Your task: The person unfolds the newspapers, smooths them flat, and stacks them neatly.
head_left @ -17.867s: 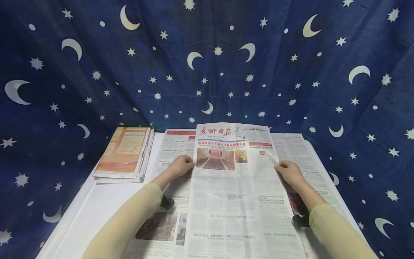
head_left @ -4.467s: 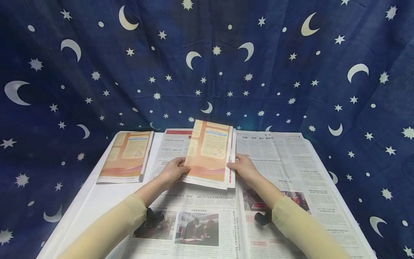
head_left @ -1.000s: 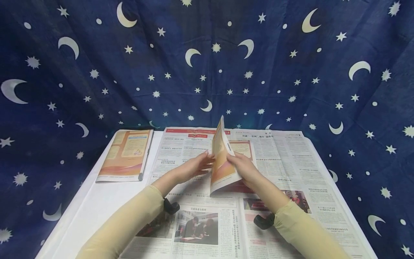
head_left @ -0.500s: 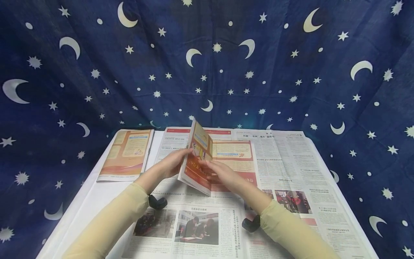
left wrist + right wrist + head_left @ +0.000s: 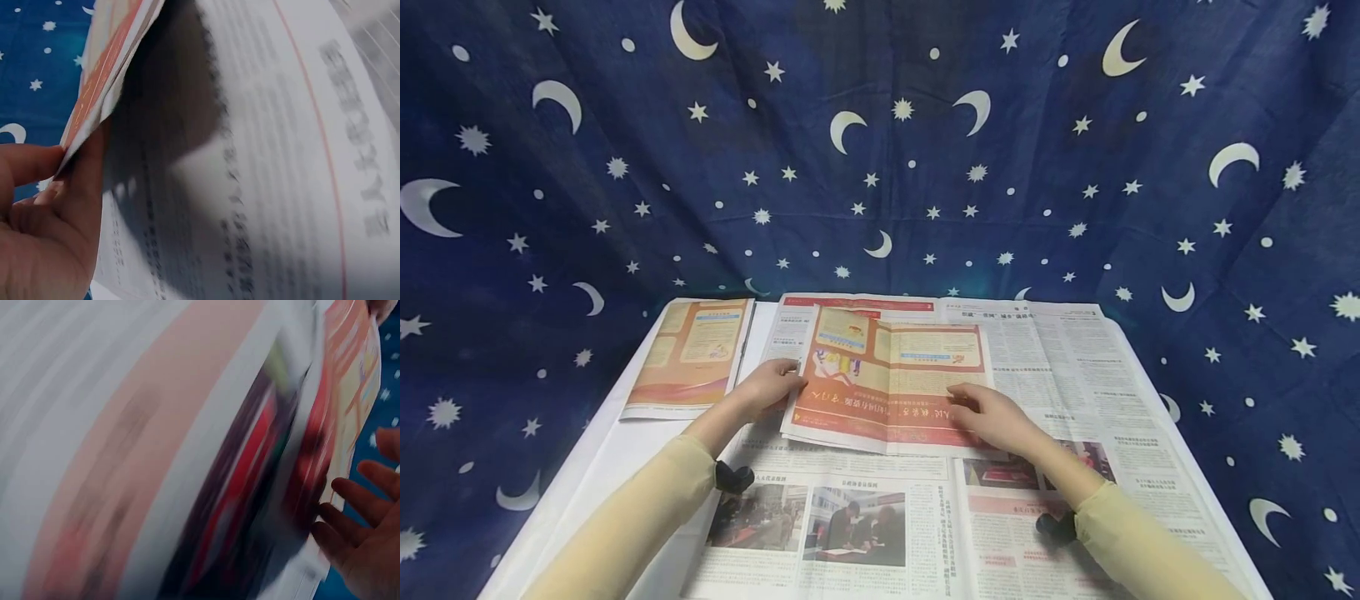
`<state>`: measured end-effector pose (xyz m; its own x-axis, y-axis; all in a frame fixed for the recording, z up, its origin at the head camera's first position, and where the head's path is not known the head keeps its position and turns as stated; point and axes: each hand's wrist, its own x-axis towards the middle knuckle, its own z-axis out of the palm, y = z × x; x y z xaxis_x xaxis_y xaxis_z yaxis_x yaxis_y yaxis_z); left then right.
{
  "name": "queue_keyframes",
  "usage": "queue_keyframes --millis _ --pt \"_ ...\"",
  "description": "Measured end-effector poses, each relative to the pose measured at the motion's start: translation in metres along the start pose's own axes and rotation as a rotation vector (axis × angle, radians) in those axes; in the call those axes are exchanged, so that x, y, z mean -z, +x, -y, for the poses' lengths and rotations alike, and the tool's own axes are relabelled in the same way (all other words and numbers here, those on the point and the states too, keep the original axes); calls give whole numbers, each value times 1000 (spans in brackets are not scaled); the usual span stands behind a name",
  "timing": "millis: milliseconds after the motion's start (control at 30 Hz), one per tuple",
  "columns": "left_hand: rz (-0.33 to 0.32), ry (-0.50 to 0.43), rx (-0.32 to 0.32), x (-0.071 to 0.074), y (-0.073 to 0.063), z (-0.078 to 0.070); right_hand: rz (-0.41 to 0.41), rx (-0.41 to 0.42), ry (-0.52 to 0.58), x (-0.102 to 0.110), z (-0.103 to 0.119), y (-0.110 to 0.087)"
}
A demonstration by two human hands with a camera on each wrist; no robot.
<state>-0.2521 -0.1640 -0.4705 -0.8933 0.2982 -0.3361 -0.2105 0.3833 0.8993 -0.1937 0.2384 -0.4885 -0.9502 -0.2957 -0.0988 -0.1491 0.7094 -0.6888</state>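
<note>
A partly unfolded newspaper (image 5: 850,407), orange and red with its print upside down, lies across the middle in the head view, a crease between its halves. My left hand (image 5: 769,388) pinches its left edge; the left wrist view has the thumb above and fingers beneath the raised edge of this newspaper (image 5: 103,81). Over the right half, my right hand (image 5: 996,418) has its fingers loosely spread. In the right wrist view that right hand (image 5: 369,534) holds nothing, fingertips close by the red and orange page (image 5: 334,387). Larger newspaper sheets (image 5: 1037,350) lie spread beneath.
A folded orange newspaper (image 5: 692,358) lies at the table's back left. The white tablecloth (image 5: 598,492) shows along the left side. Behind the table hangs a dark blue curtain (image 5: 805,208) with moons and stars.
From a folded packet held in both hands, the newspaper has been opened out, its left half swung down leftward. My left hand moved left with that edge; my right hand left the flap and moved right.
</note>
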Motion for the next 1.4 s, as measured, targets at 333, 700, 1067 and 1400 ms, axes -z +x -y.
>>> queue_keyframes --millis 333,700,1067,1400 --pt "-135 329 10 3 -7 13 63 95 -320 24 -44 -31" --pt "-122 377 -80 4 -11 24 92 116 -385 21 -51 -41" --pt "-118 594 -378 5 -10 27 98 73 -375 20 -52 -42" --pt "-253 554 -450 6 -4 21 69 84 -396 20 -59 -43"
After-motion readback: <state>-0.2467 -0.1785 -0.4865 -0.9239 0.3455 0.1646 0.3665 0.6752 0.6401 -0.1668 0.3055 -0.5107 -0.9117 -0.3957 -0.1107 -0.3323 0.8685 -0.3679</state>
